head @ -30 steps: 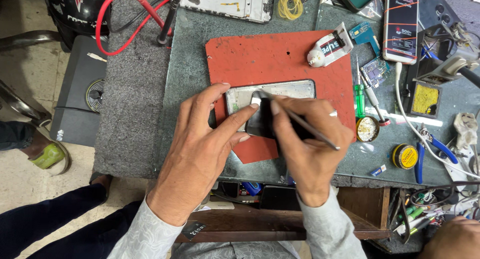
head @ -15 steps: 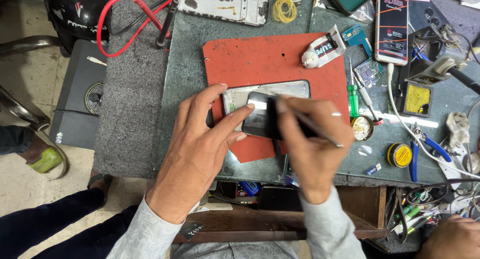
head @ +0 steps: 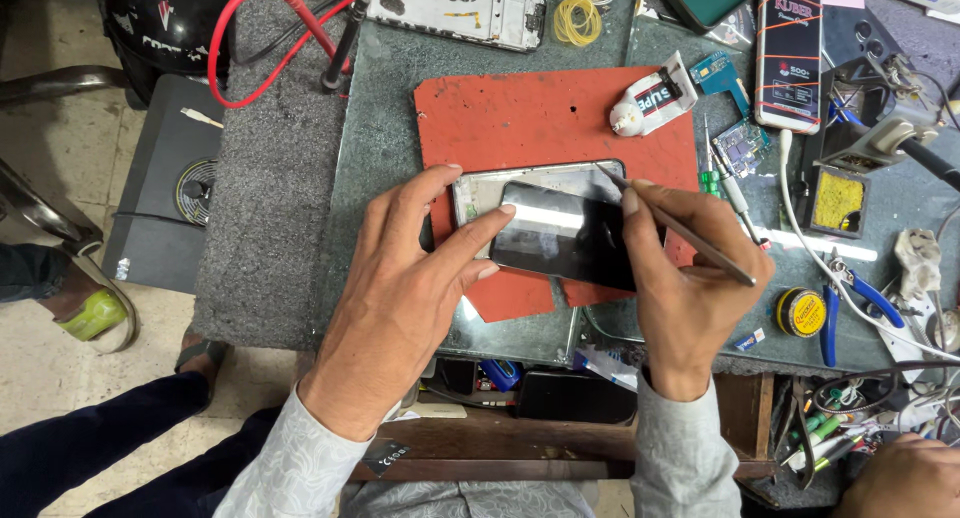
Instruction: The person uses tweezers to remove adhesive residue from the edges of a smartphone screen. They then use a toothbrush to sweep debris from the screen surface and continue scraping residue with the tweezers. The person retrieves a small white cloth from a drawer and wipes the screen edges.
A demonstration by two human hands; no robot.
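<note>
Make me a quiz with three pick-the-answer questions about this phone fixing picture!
1. Where does the phone lie?
A on the red mat
B on the floor
C in a drawer

2. What colour are the handles of the pliers?
A yellow
B blue
C pink

3. What is the dark screen panel like?
A flat in its frame
B lifted off the frame
C rolled up

Answers: 1 A, red mat shows around it. 2 B, blue grips at the right. 3 B, the left hand and right hand, which holds a thin tool, raise it askew.
</note>
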